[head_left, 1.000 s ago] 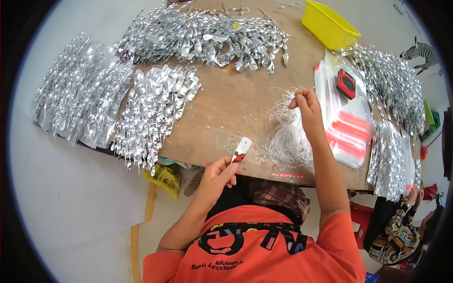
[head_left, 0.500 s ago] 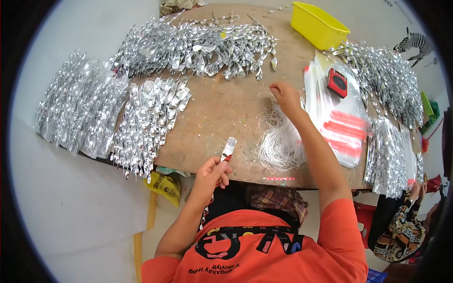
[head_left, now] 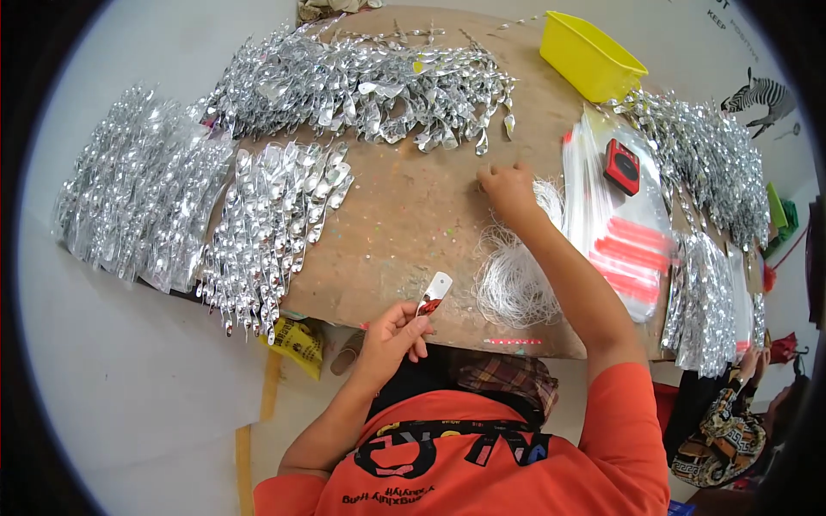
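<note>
Now at the lower centre of the frame, a mirror-faced strip (head_left: 433, 295) with a rounded, holed end tilts up over the table's near edge, pinched between thumb and fingers of a worker's left hand (head_left: 394, 340); red shows on its face, whether print or reflection is unclear. Over the past second that grip has held in much the same place, while the right hand (head_left: 509, 191) has shifted leftward, from above the hank of white string (head_left: 516, 288) to a spot just off its upper left side. Its fingers are drawn in narrow, and whether a thread is caught between them cannot be told. The shift brings the right hand over bare brown tabletop (head_left: 396, 215), yet it leaves the two hands well apart, the strip touched by the left alone. Farther out, a mound of silver twisted strips (head_left: 370, 90) spreads across the upper left of the frame, with a silver bundle (head_left: 275, 215) and plastic-wrapped strips (head_left: 142, 189) at far left. Right of centre lie clear plastic sleeves (head_left: 632, 258) with red bands, topped by a red-and-black device (head_left: 621, 167); a yellow plastic bin (head_left: 594, 58) stands at upper right. At the lower right edge, a co-worker in a patterned top (head_left: 721, 434) is partly visible.
</note>
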Demonstrator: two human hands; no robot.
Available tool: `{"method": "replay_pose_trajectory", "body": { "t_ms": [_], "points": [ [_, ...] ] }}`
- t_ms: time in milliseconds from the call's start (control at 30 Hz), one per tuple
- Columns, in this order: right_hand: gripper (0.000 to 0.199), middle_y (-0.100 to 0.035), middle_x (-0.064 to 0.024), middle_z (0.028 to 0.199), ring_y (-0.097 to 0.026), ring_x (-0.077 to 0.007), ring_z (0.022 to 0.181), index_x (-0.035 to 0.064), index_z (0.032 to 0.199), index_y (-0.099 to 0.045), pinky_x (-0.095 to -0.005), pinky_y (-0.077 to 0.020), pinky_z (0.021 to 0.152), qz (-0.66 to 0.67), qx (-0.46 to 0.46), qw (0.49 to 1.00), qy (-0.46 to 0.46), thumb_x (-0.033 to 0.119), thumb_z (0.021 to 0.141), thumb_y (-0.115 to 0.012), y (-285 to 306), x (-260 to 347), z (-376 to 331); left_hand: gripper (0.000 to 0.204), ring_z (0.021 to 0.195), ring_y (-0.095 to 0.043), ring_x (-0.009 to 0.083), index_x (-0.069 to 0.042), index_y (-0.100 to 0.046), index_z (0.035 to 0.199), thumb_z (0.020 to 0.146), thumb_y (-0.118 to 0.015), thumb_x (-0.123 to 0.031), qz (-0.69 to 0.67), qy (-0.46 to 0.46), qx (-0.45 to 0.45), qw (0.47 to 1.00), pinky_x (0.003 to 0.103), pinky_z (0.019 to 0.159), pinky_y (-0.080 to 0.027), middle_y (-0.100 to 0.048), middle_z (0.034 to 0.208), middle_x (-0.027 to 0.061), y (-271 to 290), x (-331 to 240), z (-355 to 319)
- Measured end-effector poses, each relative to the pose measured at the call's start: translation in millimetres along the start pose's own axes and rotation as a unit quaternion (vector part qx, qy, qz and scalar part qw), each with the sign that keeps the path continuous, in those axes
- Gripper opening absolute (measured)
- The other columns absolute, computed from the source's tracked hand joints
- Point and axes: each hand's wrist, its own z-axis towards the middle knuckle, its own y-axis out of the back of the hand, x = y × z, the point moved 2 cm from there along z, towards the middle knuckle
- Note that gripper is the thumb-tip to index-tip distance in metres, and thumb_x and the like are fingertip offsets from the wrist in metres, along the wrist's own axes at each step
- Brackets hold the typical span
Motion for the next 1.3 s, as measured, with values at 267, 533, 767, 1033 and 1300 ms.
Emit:
{"method": "replay_pose_trajectory", "body": {
  "t_ms": [267, 533, 767, 1033, 1300],
  "points": [
    [0.009, -0.059, -0.0078, 0.08, -0.058, -0.025, 0.077, 0.0104, 0.081, -0.052, -0.0395, -0.0385, 0.07, -0.069, -0.026, 0.997, 0.036, 0.012, 0.073, -0.055, -4, 3, -1, 0.023, 0.058, -0.055, 0.0085, -0.001, -0.052, 0.107, 0.091, -0.051, -0.017, -0.007, -0.009, 0.02, 1.0, 0.02, 0.05, -0.042, -0.059, 0.083, 0.0057, 1, 6, 0],
    [0.007, -0.054, -0.0059, 0.071, -0.054, -0.0156, 0.07, 0.0056, 0.09, -0.05, -0.0311, -0.0429, 0.075, 0.542, -0.092, 0.804, -0.228, 0.012, 0.087, -0.048, 67, 13, -55, 0.026, 0.058, -0.055, 0.0077, 0.0, -0.052, 0.104, 0.091, -0.053, -0.022, 0.018, -0.031, 0.027, 0.999, 0.019, 0.047, -0.041, -0.059, 0.081, 0.0061, 1, 7, -2],
    [0.006, -0.049, -0.0019, 0.066, -0.048, -0.0106, 0.061, 0.0067, 0.095, -0.048, -0.0245, -0.042, 0.069, 0.744, -0.084, 0.611, -0.259, 0.008, 0.089, -0.047, 109, 67, -104, 0.025, 0.056, -0.052, 0.0067, 0.001, -0.054, 0.105, 0.089, -0.054, -0.018, -0.016, 0.007, -0.061, 0.998, 0.019, 0.049, -0.039, -0.06, 0.08, 0.0061, -5, 2, -3],
    [0.019, -0.054, -0.0059, 0.065, -0.05, -0.0107, 0.057, 0.002, 0.104, -0.046, -0.0224, -0.0412, 0.053, 0.8, -0.06, 0.542, -0.25, 0.003, 0.085, -0.05, 146, 116, -135, 0.032, 0.067, -0.052, 0.0054, 0.0, -0.053, 0.115, 0.086, -0.059, -0.013, 0.009, -0.027, -0.001, 1.0, 0.018, 0.06, -0.043, -0.058, 0.088, 0.0016, -40, -24, -25],
    [0.023, -0.055, -0.0072, 0.065, -0.05, -0.011, 0.056, 0.0009, 0.108, -0.044, -0.0218, -0.0405, 0.052, 0.809, -0.062, 0.528, -0.25, 0.004, 0.086, -0.049, 147, 116, -142, 0.031, 0.086, -0.055, 0.0072, 0.003, -0.05, 0.113, 0.085, -0.059, -0.004, 0.006, -0.064, 0.012, 0.998, 0.021, 0.073, -0.046, -0.059, 0.098, 0.0051, -52, -22, -29]
  ]
}}
